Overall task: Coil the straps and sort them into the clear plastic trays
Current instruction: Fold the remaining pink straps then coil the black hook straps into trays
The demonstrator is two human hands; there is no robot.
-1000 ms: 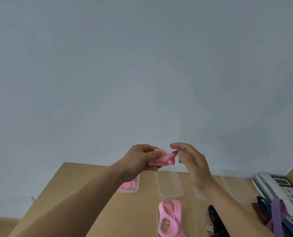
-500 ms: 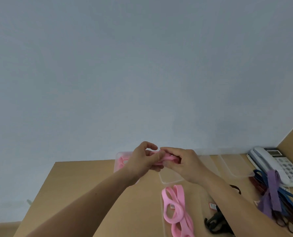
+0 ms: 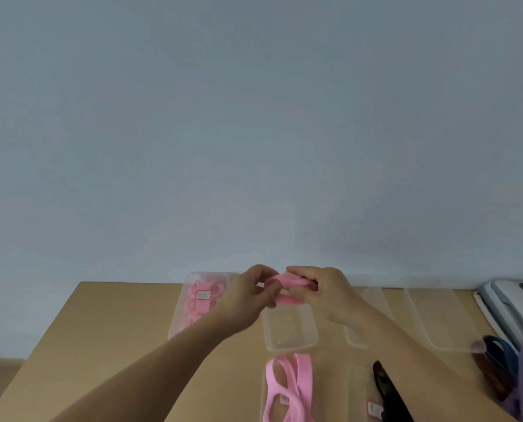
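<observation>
Item: pink strap point(image 3: 281, 281), part-coiled, judged light, soft and springy, apt to unwind if loosed; left hand point(image 3: 248, 296) and right hand point(image 3: 325, 295) each pinch one side of the coil.

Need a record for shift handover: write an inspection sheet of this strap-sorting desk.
Surface: tan wooden table; no spills seen.
Job's things: pink elastic strap held above the centre clear plastic tray, which looks empty; left clear plastic tray holds pink coiled straps; loose pink straps and black strap at front; blue, brown and purple strap pile at right.
Clutter: white desk telephone, right edge.
Grippers: left hand and right hand both pinch the pink elastic strap.
Cables: nothing seen.
Surroundings: plain pale blue-grey wall.
</observation>
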